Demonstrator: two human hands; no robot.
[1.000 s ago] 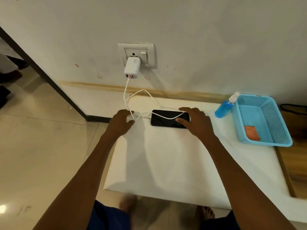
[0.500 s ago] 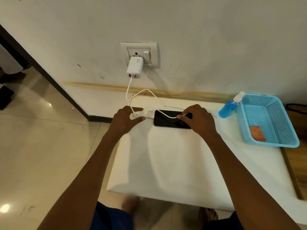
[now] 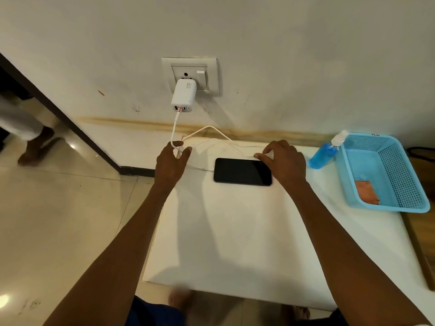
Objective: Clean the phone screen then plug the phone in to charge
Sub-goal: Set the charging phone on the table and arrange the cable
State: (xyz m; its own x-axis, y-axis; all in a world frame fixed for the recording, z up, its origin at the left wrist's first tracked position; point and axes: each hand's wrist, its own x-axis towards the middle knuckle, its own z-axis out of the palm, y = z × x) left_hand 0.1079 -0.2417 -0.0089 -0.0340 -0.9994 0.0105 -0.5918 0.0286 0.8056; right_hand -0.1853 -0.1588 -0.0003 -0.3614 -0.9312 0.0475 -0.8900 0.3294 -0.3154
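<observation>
A black phone (image 3: 242, 171) lies flat on the white table (image 3: 235, 231), screen up and dark. A white cable (image 3: 207, 129) runs from the white charger (image 3: 184, 95) in the wall socket (image 3: 189, 75) down to the table, and its plug end (image 3: 205, 169) sits at the phone's left edge. My left hand (image 3: 171, 162) pinches the cable just left of the phone. My right hand (image 3: 283, 162) pinches the cable above the phone's top right corner.
A blue plastic basket (image 3: 386, 175) with an orange cloth (image 3: 367, 195) in it stands at the right of the table. A blue spray bottle (image 3: 326, 152) leans against it. A person's foot (image 3: 37, 147) is on the tiled floor at the left.
Both hands have lifted the cable off the phone's screen and moved it toward the wall. The phone's screen now lies uncovered.
</observation>
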